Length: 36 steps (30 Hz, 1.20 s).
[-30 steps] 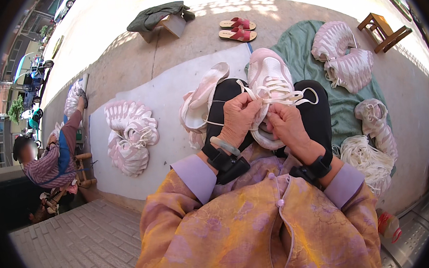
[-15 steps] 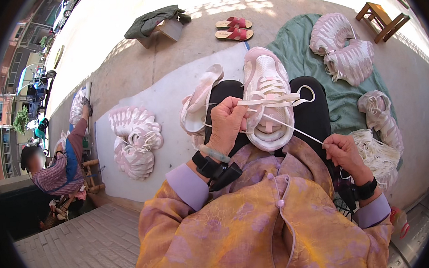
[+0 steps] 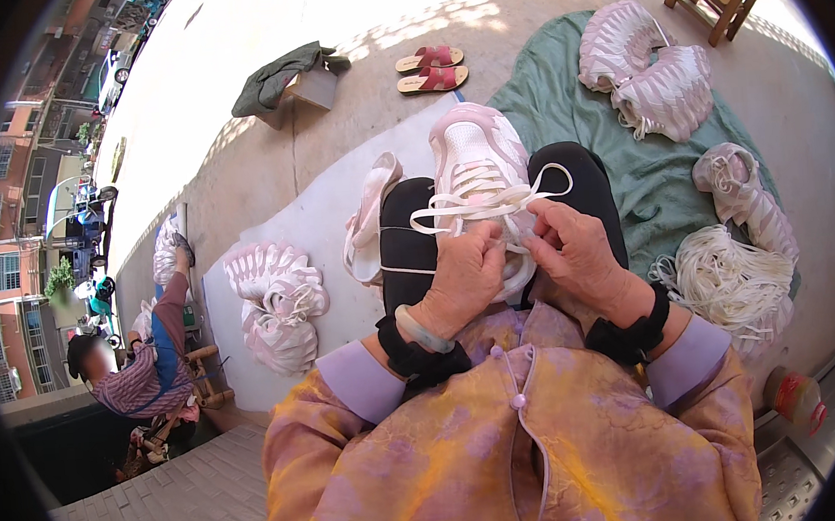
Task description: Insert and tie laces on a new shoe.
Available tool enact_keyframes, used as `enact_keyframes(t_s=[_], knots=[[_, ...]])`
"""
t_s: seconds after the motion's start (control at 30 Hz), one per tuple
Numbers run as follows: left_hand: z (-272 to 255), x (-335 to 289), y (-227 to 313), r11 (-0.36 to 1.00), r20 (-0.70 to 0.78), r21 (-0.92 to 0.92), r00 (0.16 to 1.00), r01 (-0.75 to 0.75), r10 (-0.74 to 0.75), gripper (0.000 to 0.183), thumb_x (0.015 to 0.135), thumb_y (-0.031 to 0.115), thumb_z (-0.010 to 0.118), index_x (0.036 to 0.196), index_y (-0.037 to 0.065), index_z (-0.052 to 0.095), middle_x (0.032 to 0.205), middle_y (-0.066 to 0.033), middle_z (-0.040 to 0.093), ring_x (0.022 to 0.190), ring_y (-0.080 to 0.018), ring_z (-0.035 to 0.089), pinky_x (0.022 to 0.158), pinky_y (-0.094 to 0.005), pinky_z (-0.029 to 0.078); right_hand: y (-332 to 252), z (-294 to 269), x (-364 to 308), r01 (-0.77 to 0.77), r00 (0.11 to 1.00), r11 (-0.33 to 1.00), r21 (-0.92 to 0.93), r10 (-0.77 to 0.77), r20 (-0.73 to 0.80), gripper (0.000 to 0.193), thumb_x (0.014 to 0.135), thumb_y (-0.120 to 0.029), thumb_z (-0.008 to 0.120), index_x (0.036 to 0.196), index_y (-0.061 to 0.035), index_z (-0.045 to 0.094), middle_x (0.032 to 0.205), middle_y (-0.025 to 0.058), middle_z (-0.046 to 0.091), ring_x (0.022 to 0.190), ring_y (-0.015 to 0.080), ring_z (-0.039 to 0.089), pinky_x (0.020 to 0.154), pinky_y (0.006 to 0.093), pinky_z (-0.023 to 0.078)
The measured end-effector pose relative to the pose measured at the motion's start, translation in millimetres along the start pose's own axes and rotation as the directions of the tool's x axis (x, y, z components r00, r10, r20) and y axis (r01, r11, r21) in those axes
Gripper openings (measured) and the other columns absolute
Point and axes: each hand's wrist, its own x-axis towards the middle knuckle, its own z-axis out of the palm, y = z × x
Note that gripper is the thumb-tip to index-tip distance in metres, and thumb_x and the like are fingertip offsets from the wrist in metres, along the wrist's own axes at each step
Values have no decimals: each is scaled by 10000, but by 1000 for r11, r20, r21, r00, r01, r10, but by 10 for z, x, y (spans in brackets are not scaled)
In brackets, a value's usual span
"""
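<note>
Sneaker (image 3: 478, 184), pink and white, rests on my lap across the black trousers (image 3: 407, 247), toe pointing away from me, and I have both hands at the lower end of its lacing. My left hand (image 3: 462, 277) is curled tight against the near left side of the shoe, fingers pinched on the white shoelace (image 3: 477, 206); a pale green bangle (image 3: 420, 330) and a black wrist strap (image 3: 415, 357) sit on that forearm. My right hand (image 3: 581, 249) is closed too, fingertips nipping the lace just beside the left hand, the two hands almost touching. Loose loops of lace spread out across the shoe's tongue above my knuckles.

A second pink shoe (image 3: 368, 220) lies on its side just left of my knee, on the white sheet (image 3: 327, 218). Further left on that sheet is a heap of finished sneakers (image 3: 275, 299). On the green cloth (image 3: 664, 185) to my right lie more sneakers (image 3: 651, 75), and near its close edge a bundle of white laces (image 3: 724, 283). Red sandals (image 3: 433, 69) stand on the concrete beyond the sheet's far edge. Another person (image 3: 145, 376) sits at the far left.
</note>
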Motion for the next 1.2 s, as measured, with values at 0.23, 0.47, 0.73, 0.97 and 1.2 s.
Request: enact_keyframes(t_s=[0.23,0.47,0.73,0.97,1.2], knots=[[52,74,106,979,-14,-141,989,146,-149,226,890,37,448,1086,-10,550,675,-47,614,468,-83,572,426,-215,448,72,100,22,60,998,997,-48,-61,-24,498,706,-106,669,1171,-13,515,848,140,592,737,306,612,625,378,490],[88,140,61,953,4,-229,979,197,-202,198,909,54,443,1064,3,555,667,-38,613,463,-68,563,406,-193,440,43,100,49,29,1000,999,-46,-29,7,451,696,-99,662,1131,-49,552,883,127,569,756,310,610,643,373,497],[96,196,81,918,-9,-291,959,269,-284,168,915,57,453,1048,13,545,680,-43,620,457,-69,561,393,-184,443,45,128,127,127,992,988,-86,-128,-8,374,685,-93,661,1048,-47,582,898,111,542,782,310,591,657,375,494],[124,240,19,911,6,-308,958,273,-285,131,917,54,447,988,3,544,662,-56,606,462,-74,559,395,-185,450,60,140,138,90,996,995,-50,-90,-2,372,695,-110,635,1055,-38,573,892,122,540,791,317,590,669,389,494],[78,189,75,951,6,-173,966,257,-260,104,925,63,454,867,19,528,613,-33,564,443,-68,528,376,-205,406,114,142,97,18,1000,999,-45,-19,-15,513,687,-153,637,1154,10,502,889,142,562,772,312,592,661,380,492]])
